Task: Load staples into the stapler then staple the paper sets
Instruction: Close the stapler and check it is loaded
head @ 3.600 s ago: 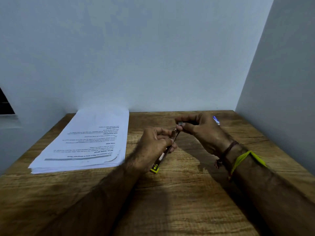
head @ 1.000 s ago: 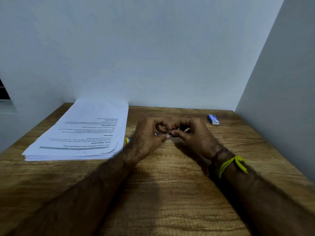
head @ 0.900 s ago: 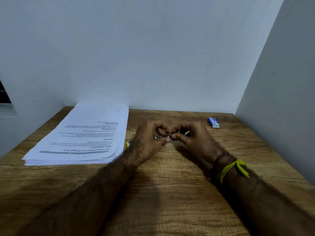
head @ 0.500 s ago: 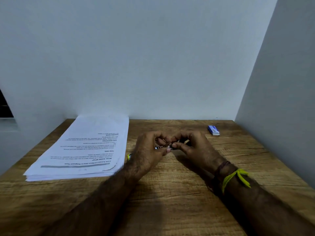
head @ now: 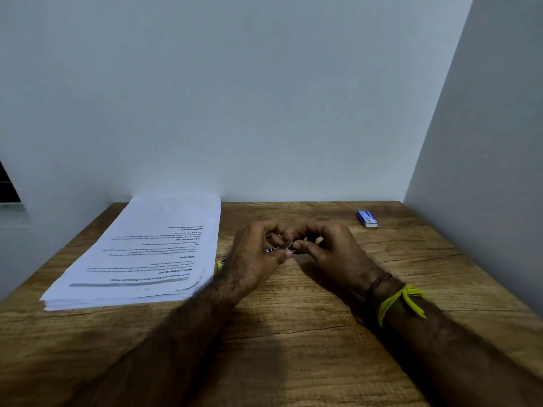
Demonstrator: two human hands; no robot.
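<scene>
Both hands, left hand (head: 252,254) and right hand (head: 329,251), pinch one stapler (head: 282,248) mid-tabletop (head: 293,348), one paper stack (head: 147,254) at the left edge, one staple box (head: 367,219) far-right corner.

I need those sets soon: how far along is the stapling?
Nothing looks stapled: the white paper stack lies untouched. Left hand and right hand both grip the small metal stapler; loading seems underway. The blue staple box sits aside.

Matt grained wooden table (head: 293,348), white paper stack (head: 141,259), shiny metal stapler (head: 279,249), glossy staple box (head: 367,219)
</scene>
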